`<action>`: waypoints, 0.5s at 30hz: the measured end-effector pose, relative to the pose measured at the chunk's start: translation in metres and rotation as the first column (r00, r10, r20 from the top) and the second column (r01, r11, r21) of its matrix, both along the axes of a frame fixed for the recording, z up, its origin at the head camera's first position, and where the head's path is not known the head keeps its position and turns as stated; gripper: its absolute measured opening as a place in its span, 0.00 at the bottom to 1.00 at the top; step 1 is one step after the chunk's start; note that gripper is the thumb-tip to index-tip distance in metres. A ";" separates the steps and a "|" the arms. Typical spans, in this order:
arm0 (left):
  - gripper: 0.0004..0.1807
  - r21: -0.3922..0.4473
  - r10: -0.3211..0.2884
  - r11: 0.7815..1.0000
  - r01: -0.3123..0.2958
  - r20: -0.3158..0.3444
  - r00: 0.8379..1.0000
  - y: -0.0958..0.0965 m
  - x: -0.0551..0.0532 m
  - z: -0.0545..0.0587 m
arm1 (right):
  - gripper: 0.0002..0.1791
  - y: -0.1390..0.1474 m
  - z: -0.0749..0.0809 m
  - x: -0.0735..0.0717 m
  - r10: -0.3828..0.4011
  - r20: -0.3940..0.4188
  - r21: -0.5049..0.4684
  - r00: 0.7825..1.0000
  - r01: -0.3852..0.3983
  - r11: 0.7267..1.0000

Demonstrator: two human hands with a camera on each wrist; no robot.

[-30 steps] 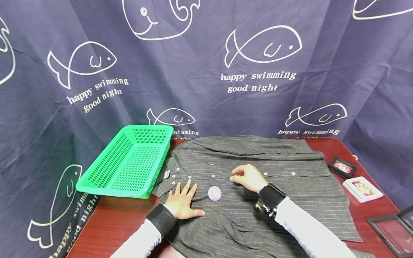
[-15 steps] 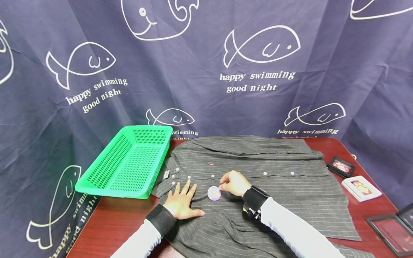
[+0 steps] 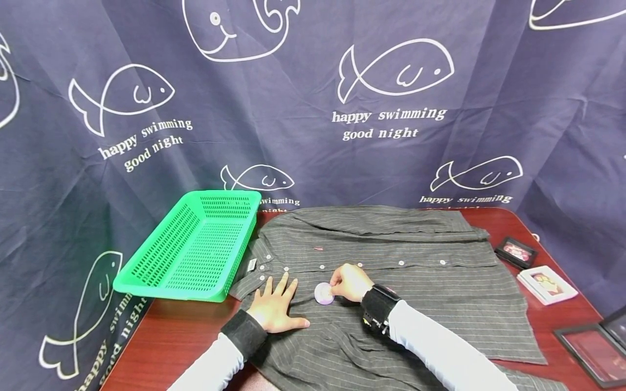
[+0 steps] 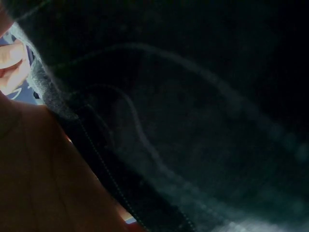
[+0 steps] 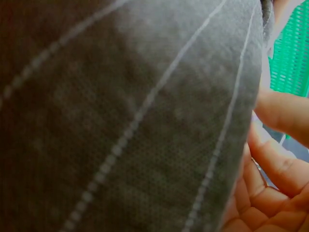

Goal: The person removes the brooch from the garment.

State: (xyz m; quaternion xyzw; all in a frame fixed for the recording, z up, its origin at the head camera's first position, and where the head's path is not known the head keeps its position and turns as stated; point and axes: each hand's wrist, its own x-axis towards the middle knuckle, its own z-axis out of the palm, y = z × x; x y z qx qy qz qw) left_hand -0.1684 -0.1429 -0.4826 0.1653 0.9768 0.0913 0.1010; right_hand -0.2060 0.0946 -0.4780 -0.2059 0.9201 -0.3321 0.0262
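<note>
A dark grey striped shirt with white buttons lies spread over the table. My left hand presses flat on it below the collar, fingers spread. On the fabric between the hands sits a round purple-and-white disc. My right hand has thumb and fingertips together at the right edge of this disc, overlapping it in the head view. Close shirt cloth fills most of both wrist views. In the right wrist view, the right fingers are curled, with a sliver of purple at the tips.
A green plastic basket stands at the left, touching the collar side. On the right lie a dark cartridge-like case, a white card box and an opened black-framed case. A patterned blue curtain hangs behind.
My right hand has moved left and down from the button line to the purple disc, uncovering a shirt button. The left hand and the disc have stayed in place.
</note>
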 end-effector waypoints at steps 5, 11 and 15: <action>0.58 -0.003 -0.003 1.000 0.003 -0.008 1.000 0.000 0.000 -0.001 | 0.05 0.000 0.000 0.000 -0.004 0.014 -0.015 1.000 0.004 1.000; 0.58 -0.006 -0.005 1.000 0.005 -0.009 1.000 0.000 -0.001 -0.002 | 0.05 0.000 0.001 0.001 -0.002 0.030 -0.037 1.000 0.003 0.999; 0.58 -0.004 -0.005 1.000 0.005 -0.005 1.000 0.000 -0.001 -0.002 | 0.03 0.002 0.000 -0.001 0.012 0.037 -0.074 0.999 -0.009 0.997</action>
